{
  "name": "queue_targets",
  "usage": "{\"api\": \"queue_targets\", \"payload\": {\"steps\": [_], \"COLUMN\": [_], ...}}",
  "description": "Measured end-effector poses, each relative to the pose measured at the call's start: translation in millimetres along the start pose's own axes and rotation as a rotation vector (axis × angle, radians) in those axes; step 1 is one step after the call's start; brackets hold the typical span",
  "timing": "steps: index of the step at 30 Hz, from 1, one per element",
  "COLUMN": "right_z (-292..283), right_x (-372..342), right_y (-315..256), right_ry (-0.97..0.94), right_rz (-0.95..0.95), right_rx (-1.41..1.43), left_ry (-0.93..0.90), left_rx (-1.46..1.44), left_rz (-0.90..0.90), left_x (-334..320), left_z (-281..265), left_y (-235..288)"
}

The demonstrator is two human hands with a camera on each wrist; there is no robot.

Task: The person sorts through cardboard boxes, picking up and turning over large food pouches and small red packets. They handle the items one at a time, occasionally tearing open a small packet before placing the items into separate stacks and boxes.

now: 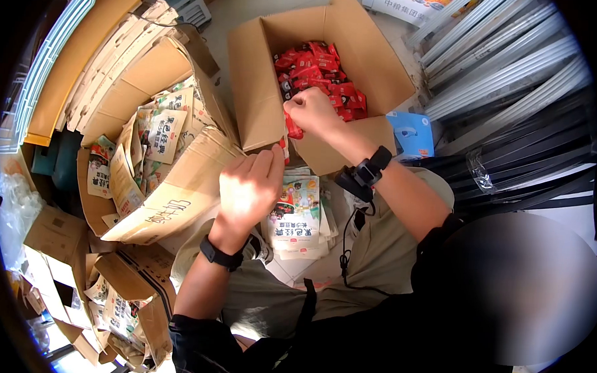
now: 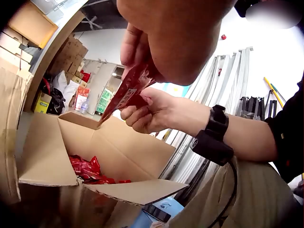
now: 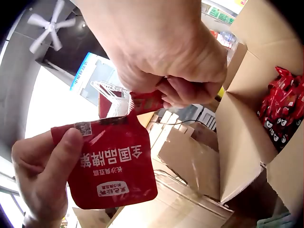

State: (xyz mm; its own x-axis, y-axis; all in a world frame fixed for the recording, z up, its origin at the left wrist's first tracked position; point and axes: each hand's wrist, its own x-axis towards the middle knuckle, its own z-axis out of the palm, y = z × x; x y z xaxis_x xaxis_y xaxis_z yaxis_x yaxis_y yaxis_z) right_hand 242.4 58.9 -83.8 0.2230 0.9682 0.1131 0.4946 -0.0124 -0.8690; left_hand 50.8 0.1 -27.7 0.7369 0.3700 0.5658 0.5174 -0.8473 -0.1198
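Observation:
A red printed packet (image 3: 111,161) is stretched between both hands, its top strip partly torn away from the body. My left hand (image 1: 250,188) pinches the packet's upper corner between thumb and fingers; the right wrist view shows this left hand (image 3: 45,168) at the left. My right hand (image 1: 314,111), curled, grips the strip at the other end, as the right wrist view shows that hand (image 3: 166,52). In the left wrist view the packet (image 2: 126,95) is seen edge-on. Below and beyond the hands, an open carton (image 1: 249,86) holds many red packets (image 1: 315,72).
Left stands a carton (image 1: 179,202) of beige printed bags (image 1: 161,135). A stack of such bags (image 1: 296,216) lies on the floor between the legs. A blue box (image 1: 411,134) and metal profiles (image 1: 513,62) are at the right; another carton (image 1: 152,326) is at lower left.

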Motion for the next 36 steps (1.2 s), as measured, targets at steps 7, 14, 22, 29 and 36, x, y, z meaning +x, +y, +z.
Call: {"api": "queue_targets", "payload": {"steps": [7,14,22,29,36], "right_z": [-1.8,-2.3,3.8,3.6,-46.0], "right_x": [4.0,7.4,9.5,14.1,-25.2], "right_y": [6.7,13.8,19.3,10.4,-54.0], "right_ry": [-0.026,0.022,0.074,0.012,-0.243], "right_rz": [0.086,0.051,0.049,0.036,0.25], "right_rx": [0.016,-0.016,0.02,0.105,0.768], "left_ry": [0.001,0.002,-0.02,0.103,0.272], "left_rx": [-0.008,-0.019,-0.026,-0.153,-0.456], "left_rz": [0.039,0.046,0.024,-0.069,-0.679], "left_x": [0.1,-2.4,-2.5,0.8,1.1], "left_z": [2.2,4.6,2.7,-11.5,-34.9], "left_y": [0.2,1.2,1.5,-2.0,-20.4]}}
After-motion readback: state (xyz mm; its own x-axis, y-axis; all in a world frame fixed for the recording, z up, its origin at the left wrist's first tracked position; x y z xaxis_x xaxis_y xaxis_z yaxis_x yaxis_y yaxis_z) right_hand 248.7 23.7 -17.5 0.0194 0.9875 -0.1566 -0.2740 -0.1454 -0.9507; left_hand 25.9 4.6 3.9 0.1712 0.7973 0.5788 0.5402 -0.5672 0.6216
